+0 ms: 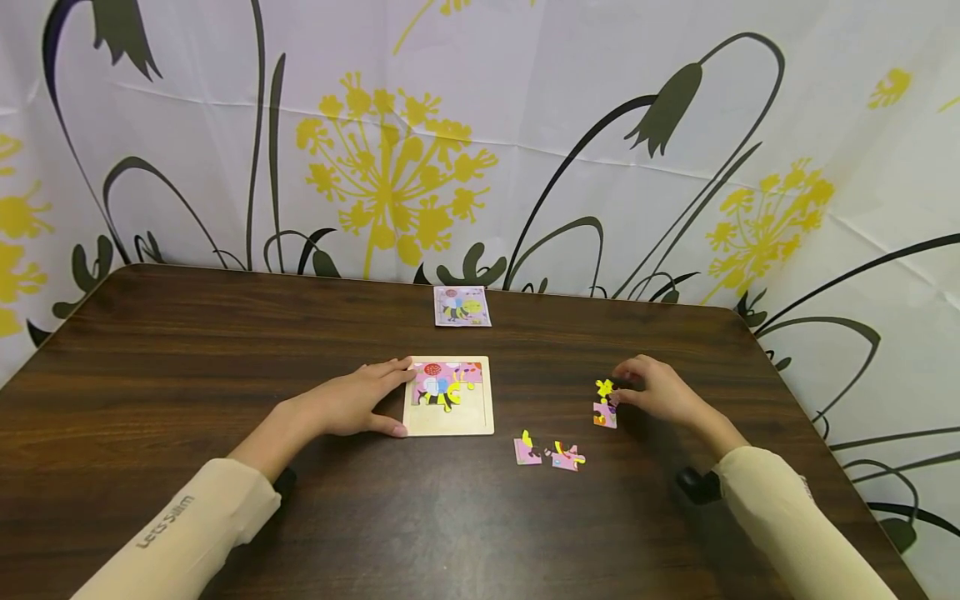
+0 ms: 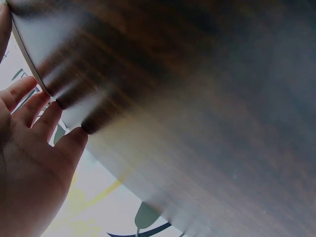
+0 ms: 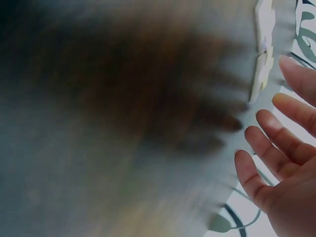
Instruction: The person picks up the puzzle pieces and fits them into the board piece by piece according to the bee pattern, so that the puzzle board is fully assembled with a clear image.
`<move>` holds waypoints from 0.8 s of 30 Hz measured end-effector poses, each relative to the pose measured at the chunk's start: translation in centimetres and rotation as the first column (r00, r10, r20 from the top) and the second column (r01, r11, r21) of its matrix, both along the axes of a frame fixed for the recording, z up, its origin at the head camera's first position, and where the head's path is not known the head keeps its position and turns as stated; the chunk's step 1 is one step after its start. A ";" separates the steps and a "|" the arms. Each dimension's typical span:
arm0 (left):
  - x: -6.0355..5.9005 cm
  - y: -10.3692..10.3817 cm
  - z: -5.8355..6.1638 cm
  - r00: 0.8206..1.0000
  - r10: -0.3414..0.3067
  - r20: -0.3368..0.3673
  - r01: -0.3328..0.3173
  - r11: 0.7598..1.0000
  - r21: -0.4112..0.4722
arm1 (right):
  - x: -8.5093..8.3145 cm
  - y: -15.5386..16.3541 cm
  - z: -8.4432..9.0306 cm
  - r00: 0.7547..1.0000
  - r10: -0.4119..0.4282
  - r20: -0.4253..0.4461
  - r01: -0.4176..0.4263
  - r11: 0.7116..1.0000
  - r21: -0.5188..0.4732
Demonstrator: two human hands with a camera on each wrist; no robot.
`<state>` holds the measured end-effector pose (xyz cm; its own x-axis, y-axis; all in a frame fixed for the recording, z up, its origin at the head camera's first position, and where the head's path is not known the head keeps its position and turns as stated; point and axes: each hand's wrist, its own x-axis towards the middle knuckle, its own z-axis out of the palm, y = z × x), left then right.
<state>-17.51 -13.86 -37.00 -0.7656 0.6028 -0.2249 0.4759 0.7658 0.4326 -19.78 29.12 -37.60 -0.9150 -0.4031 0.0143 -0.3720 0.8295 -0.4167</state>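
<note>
Puzzle tray is seen lying flat near the centre of the dark wood desk, w/ its upper part filled by pink pieces and the lower part bare. Left hand is laid flat against the tray's left edge, fingers straight and relaxed, thumb on the desk at the lower left corner; nothing is gripped. Right hand is set well to the right of the tray, fingertips touching two loose pieces, a yellow one and a pink-orange one just below it; whether they are pinched or only touched can't be told, as the wrist view is blurred and shows fingers spread. Two more loose pieces are seen between tray and right hand, nearer the front edge. Reference card is placed at the far side, beyond the tray.
</note>
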 end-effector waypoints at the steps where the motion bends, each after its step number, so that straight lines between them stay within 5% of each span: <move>1: 0.0 0.0 0.0 1.000 0.001 0.001 -0.001 1.000 -0.001 | 0.1 0.2 -0.1 1.000 -0.008 0.004 0.008 1.000 0.000; 24: -0.2 0.0 -0.2 1.000 -0.005 -0.007 0.005 1.000 0.000 | 0.6 0.6 -0.8 0.999 -0.015 -0.044 0.014 1.000 -0.010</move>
